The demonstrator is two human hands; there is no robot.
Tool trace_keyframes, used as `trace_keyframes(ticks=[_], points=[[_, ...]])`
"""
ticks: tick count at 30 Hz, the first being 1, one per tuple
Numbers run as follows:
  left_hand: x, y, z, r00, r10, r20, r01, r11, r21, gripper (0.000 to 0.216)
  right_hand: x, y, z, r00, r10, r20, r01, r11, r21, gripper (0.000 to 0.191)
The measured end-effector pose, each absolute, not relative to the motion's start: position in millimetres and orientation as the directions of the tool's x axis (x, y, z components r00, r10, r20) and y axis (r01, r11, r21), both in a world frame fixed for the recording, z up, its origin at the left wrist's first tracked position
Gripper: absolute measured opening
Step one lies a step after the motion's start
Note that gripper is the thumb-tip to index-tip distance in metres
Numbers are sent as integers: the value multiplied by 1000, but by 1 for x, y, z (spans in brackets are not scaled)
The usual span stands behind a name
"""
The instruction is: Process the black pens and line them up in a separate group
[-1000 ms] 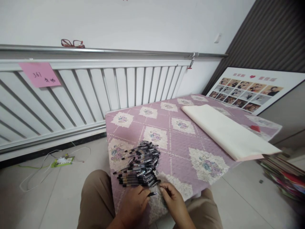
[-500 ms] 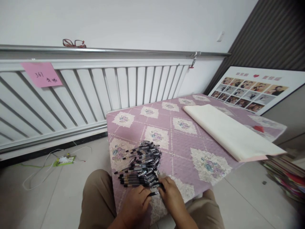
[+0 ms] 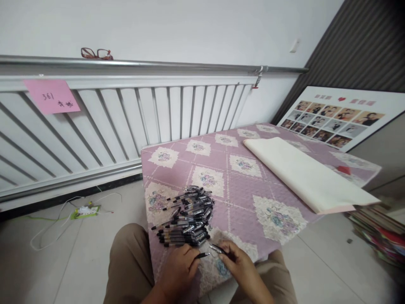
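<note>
My left hand (image 3: 180,265) is closed around a black pen (image 3: 202,255), whose pale tip points right, out past the fingers. Most of that pen's barrel is hidden in the hand. Between the thumb and fingers of my right hand (image 3: 238,259) is a dark pen cap (image 3: 217,248) with a shiny clip, its end toward the left. A small gap separates the cap from the pen tip. Just beyond both hands lies a heap of black and clear pens (image 3: 190,217), mostly lying sideways on the patterned tablecloth (image 3: 240,207).
A large cream sheet (image 3: 306,175) lies folded on the table's right side. Behind stands a white radiator (image 3: 177,112) with a pink note (image 3: 52,97); glasses (image 3: 96,53) rest on its pipe. A photo board (image 3: 335,116) leans at right. A power strip (image 3: 85,212) lies on the floor.
My right hand has drawn back from the edge of the pen heap, toward the right and nearer me, with the cap now in its fingers. My left hand has barely moved.
</note>
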State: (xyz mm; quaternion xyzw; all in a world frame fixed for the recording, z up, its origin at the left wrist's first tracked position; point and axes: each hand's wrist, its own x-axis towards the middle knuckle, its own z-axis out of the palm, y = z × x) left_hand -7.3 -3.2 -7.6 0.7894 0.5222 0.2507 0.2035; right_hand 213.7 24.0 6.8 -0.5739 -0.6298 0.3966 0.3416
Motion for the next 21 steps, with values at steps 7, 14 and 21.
trace_keyframes(ticks=[7, 14, 21], points=[[-7, -3, -4, 326, 926, 192, 723, -375, 581, 24, 220, 20, 26, -134, 981, -138, 293, -93, -952, 20], [-6, -2, -3, 328, 926, 188, 723, -374, 581, 23, 221, 20, 23, -134, 981, -138, 312, -90, -946, 20], [-7, -4, -5, 357, 920, 165, 744, -386, 545, 21, 209, 18, 17, -154, 979, -134, 360, -71, -930, 19]])
